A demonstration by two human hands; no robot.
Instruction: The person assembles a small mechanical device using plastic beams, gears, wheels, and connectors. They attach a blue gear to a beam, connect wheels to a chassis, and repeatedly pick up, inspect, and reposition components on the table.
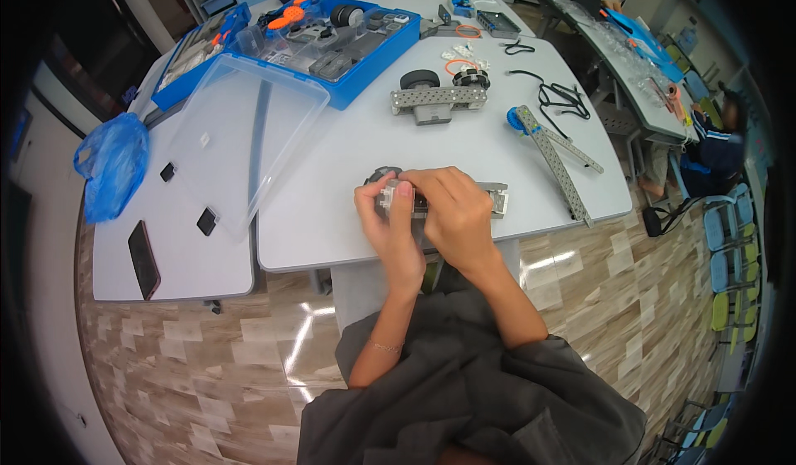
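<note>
Gripping 1 small grey metal build (pixel 500 200) w/ both hands: left hand (pixel 393 231) pinches its left end, right hand (pixel 458 223) closes over the middle, prob so one steadies it for the other. It's just over the near edge of the desk (pixel 323 237), prolly for a close look. Adjoining desk (pixel 191 276), left: 1 phone (pixel 143 259), 2 small dark blocks (pixel 207 221), maybe parked outta the way. Further right, 2 perforated beams (pixel 560 166) meet at 1 blue hub (pixel 516 119). Behind the hands, 1 metal frame (pixel 439 97) w/ 2 black wheels (pixel 419 78). Back left: 1 clear lid (pixel 278 108) and 2 blue bins (pixel 365 71), uncovered, prob for quick grabs.
</note>
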